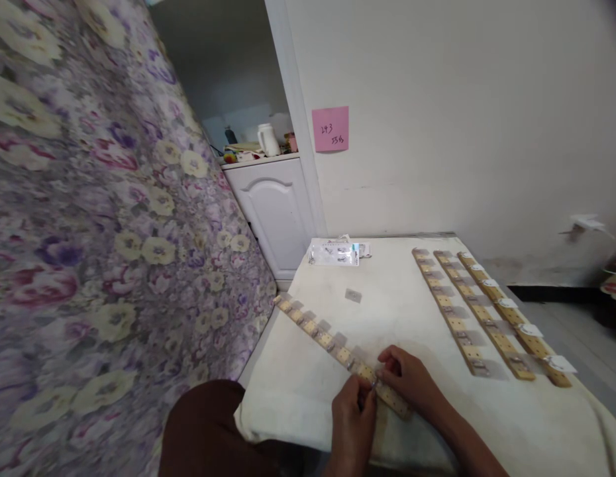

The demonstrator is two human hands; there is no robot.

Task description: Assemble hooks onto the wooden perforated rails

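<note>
A long narrow wooden strip (326, 341) with small holes lies slantwise across the cloth-covered table. Small clear cards and shiny bits sit at intervals along it. Over its near end, my left hand (354, 414) is closed in a pinch, thumb and forefinger together at the strip. From the right, my right hand (406, 376) pinches at the same spot, its fingertips close to the left ones. Between them shows a small shiny piece, too small to name. A small greyish clear card (353, 295) lies on the cloth beyond the strip.
Three similar wooden strips (452, 311) lie side by side at the right; the outermost carries white tags (529, 330). Clear plastic packets (334, 253) rest at the table's back edge. A floral curtain (139, 252) hangs at the left, beside a white cabinet (278, 212). A wall stands behind.
</note>
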